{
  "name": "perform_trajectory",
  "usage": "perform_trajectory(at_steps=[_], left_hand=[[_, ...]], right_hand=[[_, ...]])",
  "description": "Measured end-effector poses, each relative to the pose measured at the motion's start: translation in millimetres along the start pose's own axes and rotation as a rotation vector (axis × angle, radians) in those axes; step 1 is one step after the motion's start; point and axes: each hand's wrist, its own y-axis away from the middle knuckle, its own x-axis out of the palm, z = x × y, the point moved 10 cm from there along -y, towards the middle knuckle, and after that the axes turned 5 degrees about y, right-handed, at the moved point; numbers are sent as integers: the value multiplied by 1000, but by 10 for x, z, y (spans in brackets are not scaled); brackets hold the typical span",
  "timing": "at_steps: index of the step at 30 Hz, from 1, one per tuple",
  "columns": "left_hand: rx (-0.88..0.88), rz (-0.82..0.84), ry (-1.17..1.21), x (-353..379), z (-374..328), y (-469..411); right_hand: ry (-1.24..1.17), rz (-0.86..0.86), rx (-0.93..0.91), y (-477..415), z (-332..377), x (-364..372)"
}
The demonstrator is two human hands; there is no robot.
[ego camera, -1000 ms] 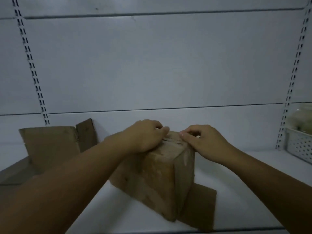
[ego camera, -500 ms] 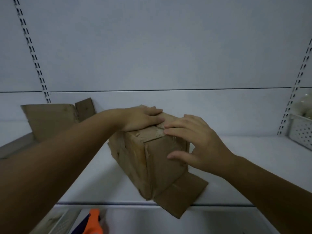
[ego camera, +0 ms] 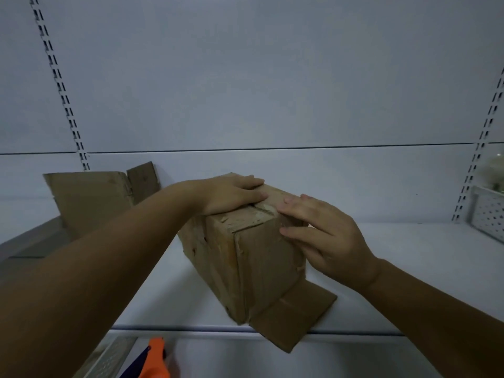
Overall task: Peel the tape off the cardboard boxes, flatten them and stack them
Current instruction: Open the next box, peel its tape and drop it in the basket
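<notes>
Left hand [ego camera: 231, 195] is lying flat, fingers straight, on top of the box [ego camera: 261, 268]. Right hand [ego camera: 324, 241] is pressing, fingers spread wide, against the box's near top edge and right face. Neither hand is gripping. The box is standing on the shelf [ego camera: 409, 268], a loose flap [ego camera: 294, 320] at the box's foot jutting over the front edge. A hard push to collapse it is likely risking a slide off, toward the orange tool [ego camera: 155, 361] below the box. A pale strip [ego camera: 245, 219] across the box's top seam may be tape; if it is holding, the board is liable to tear rather than fold. Flat cardboard [ego camera: 90, 197] is leaning left of the box.
</notes>
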Motion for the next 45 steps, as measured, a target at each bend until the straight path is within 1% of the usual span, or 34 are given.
perform_trajectory(at_steps=[3, 6, 9, 12, 15, 18, 20, 23, 24, 25, 27, 28, 29, 31, 32, 34, 35, 36, 37, 38, 39, 40, 41, 42, 43, 44, 45], left_hand=[[0, -2, 14, 2, 5, 7], [0, -9, 25, -7, 11, 6], [-3, -21, 12, -15, 20, -3], [-6, -32, -83, -4, 37, -40], [29, -29, -112, 9, 43, -83], [49, -31, -88, 3, 82, -121], [61, -52, -26, -15, 115, -112], [123, -87, 229, -89, 52, -16], [147, -83, 355, -129, 21, 34], [178, -64, 480, -164, 7, 68], [217, 5, 640, -195, 10, 105], [225, 46, 629, -176, 2, 116], [235, 67, 563, -146, -12, 118], [254, 34, 420, -117, -61, 99], [257, -9, 417, -138, -67, 74], [241, -31, 464, -145, -47, 61], [231, -16, 481, -137, -33, 69], [218, -13, 490, -143, 1, 71], [201, -37, 513, -173, 41, 73], [175, -101, 573, -237, 93, 77], [133, -194, 708, -318, 180, 81], [83, -282, 921, -378, 309, 76], [38, -333, 1185, -401, 438, 64], [14, -339, 1440, -406, 542, 52], [6, -316, 1644, -418, 620, 51], [4, -310, 1796, -453, 722, 54], [0, -346, 1913, -515, 864, 69]], right_hand=[[42, -35, 2, 21, 32, 21], [35, -51, 61, 12, 23, 38], [-36, -96, 121, -58, 51, 2], [-163, -115, 218, -210, -8, -43], [-279, -75, 399, -467, -179, -66], [-319, 5, 555, -694, -292, 53], [-391, 52, 748, -758, -473, 219], [-633, 60, 1157, -594, -762, 499], [-684, 58, 1243, -531, -790, 552], [-708, 62, 1290, -484, -798, 589], [-716, 55, 1318, -414, -801, 613], [-713, 47, 1325, -386, -810, 608], [-715, 44, 1330, -368, -818, 596], [-779, 18, 1340, -348, -809, 576], [-854, -20, 1351, -344, -795, 571], [-991, -134, 1386, -326, -788, 532], [-1008, -175, 1403, -308, -809, 512], [-983, -167, 1409, -303, -814, 497], [-900, -89, 1393, -309, -813, 503], [-780, 53, 1359, -334, -781, 533], [-642, 244, 1301, -366, -720, 594], [-506, 428, 1227, -387, -645, 661], [-375, 594, 1138, -410, -568, 738], [-257, 743, 1043, -436, -484, 814], [-175, 878, 938, -463, -390, 891], [-135, 982, 845, -483, -318, 956], [-141, 1052, 786, -494, -277, 998]])
